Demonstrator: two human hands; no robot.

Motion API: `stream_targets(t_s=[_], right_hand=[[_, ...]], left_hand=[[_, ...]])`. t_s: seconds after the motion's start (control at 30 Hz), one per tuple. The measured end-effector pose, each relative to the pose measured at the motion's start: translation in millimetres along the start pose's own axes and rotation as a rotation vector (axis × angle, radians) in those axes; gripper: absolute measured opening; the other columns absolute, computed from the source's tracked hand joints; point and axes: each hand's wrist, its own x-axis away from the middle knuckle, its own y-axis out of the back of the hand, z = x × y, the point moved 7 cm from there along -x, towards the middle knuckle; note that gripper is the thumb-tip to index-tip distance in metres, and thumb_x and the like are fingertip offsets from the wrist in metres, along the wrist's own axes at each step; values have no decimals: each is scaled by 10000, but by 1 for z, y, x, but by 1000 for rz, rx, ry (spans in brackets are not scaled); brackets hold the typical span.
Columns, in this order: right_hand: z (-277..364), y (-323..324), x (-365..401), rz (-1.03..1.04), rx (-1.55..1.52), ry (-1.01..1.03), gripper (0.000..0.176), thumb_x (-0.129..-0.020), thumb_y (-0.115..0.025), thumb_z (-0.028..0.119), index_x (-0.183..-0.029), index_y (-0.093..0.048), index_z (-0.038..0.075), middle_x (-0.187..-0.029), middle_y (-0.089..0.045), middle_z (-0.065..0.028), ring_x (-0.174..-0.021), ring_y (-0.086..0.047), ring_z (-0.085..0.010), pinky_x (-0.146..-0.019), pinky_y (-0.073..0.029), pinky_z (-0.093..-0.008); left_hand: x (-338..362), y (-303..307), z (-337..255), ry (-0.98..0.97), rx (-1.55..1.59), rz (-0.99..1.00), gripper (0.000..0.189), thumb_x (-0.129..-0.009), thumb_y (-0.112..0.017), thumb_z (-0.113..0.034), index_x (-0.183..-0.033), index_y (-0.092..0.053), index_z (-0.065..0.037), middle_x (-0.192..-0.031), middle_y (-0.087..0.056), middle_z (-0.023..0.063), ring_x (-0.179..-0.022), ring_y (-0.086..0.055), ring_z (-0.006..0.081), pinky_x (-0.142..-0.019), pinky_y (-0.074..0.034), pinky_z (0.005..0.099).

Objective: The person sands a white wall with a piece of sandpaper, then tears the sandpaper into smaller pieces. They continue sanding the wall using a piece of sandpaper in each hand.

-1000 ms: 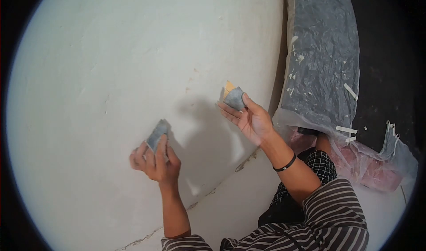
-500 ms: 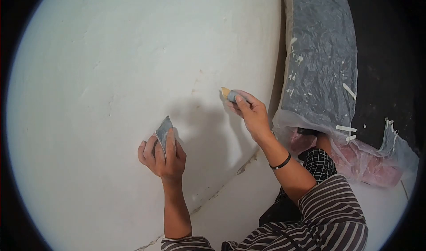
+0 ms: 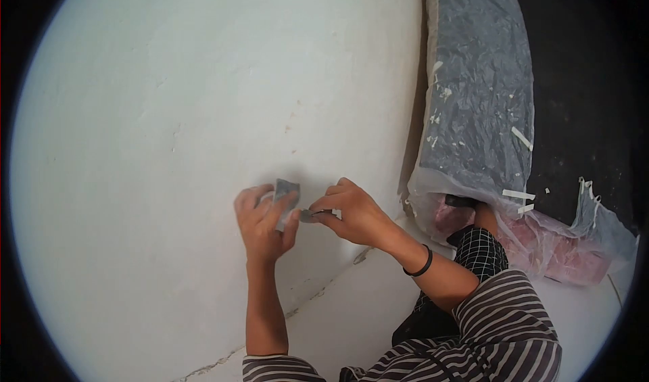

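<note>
My left hand [image 3: 263,223] is up in front of the white wall [image 3: 169,247], somewhat blurred, with a flat, grey, angular piece [image 3: 287,188] held among its fingers. The upper corner of that piece stands out above the fingertips. To the right, my right hand [image 3: 355,213] pinches a thin dark-grey piece [image 3: 324,212] between thumb and fingers, seen nearly edge-on. Its lighter left end [image 3: 306,216] comes right up to my left thumb and the lower edge of the other piece. Small brownish marks [image 3: 292,115] show on the wall above both hands.
Clear plastic sheeting [image 3: 480,98], taped with white strips [image 3: 518,195], covers a long dark surface on the right. Below it lies a pink plastic-wrapped object [image 3: 574,260] beside my leg. A rough crack [image 3: 311,297] runs along the wall's foot.
My right hand has come down and left, from higher on the wall to beside my left hand. The yellowish tip of its piece no longer shows. My left hand has risen slightly and turned its piece.
</note>
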Motion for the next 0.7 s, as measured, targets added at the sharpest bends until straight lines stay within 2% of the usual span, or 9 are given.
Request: stream_targets(t_s=[0.1, 0.13, 0.2, 0.3, 0.37, 0.4, 0.5, 0.6, 0.7], right_hand=[[-1, 7, 13, -40, -34, 44, 128, -856, -772, 126, -963, -759, 56, -894, -701, -104, -757, -612, -297, -715, -512, -386], [-2, 9, 15, -18, -77, 12, 130, -855, -775, 123, -962, -756, 51, -897, -700, -101, -751, -613, -283, -712, -510, -384], [-4, 13, 19, 28, -175, -52, 135, -851, -779, 119, -959, -751, 42, -902, -699, -94, -740, -616, -254, -706, -506, -378], [-9, 15, 22, 115, -309, -215, 190, -877, -770, 120, -1033, -755, 13, -907, -707, -82, -766, -637, -188, -653, -525, -341], [-22, 2, 29, 204, -623, -396, 239, -905, -754, 128, -1106, -749, 0, -951, -721, -87, -814, -654, -158, -602, -537, -313], [-26, -6, 33, 249, -780, -486, 263, -919, -747, 132, -1143, -746, -6, -973, -728, -89, -838, -662, -143, -576, -543, -298], [-26, -12, 39, 268, -899, -559, 327, -943, -727, 138, -1235, -718, -9, -1055, -738, -118, -882, -678, -156, -532, -564, -276], [-14, -15, 37, 263, -955, -519, 320, -957, -704, 116, -1259, -710, 7, -1120, -737, -134, -961, -695, -174, -593, -616, -302], [0, -20, 32, 243, -983, -496, 346, -972, -683, 139, -1289, -688, -2, -1091, -745, -155, -973, -712, -205, -635, -637, -320]], left_hand=[[19, -12, -11, 134, 237, -66, 163, -775, -799, -106, -938, -787, -105, -862, -726, 63, -937, -666, 281, -900, -457, 440], [25, -16, -13, 157, 292, -85, 154, -788, -788, -36, -936, -784, -78, -854, -732, 80, -914, -670, 303, -883, -484, 423], [38, -24, -14, 274, 438, -92, 143, -799, -778, -5, -931, -779, -60, -857, -736, 91, -917, -674, 305, -854, -506, 406], [51, -30, -20, 420, 575, -126, 116, -827, -755, 29, -931, -759, -23, -899, -747, 121, -923, -683, 298, -789, -536, 373], [60, -32, -21, 525, 618, -169, 107, -839, -748, 29, -935, -751, -17, -914, -748, 130, -928, -684, 295, -784, -538, 371], [63, -30, -20, 534, 600, -191, 106, -842, -749, 27, -938, -749, -18, -914, -747, 132, -928, -684, 295, -785, -539, 371], [66, -20, -20, 527, 494, -246, 108, -846, -756, 17, -945, -747, -26, -910, -742, 128, -932, -683, 294, -789, -538, 373], [59, -2, -29, 441, 290, -247, 122, -839, -775, -5, -951, -750, -46, -904, -735, 105, -940, -679, 289, -795, -533, 378], [55, 8, -35, 365, 143, -216, 141, -829, -791, -24, -959, -756, -68, -911, -728, 82, -946, -672, 288, -804, -527, 385]])
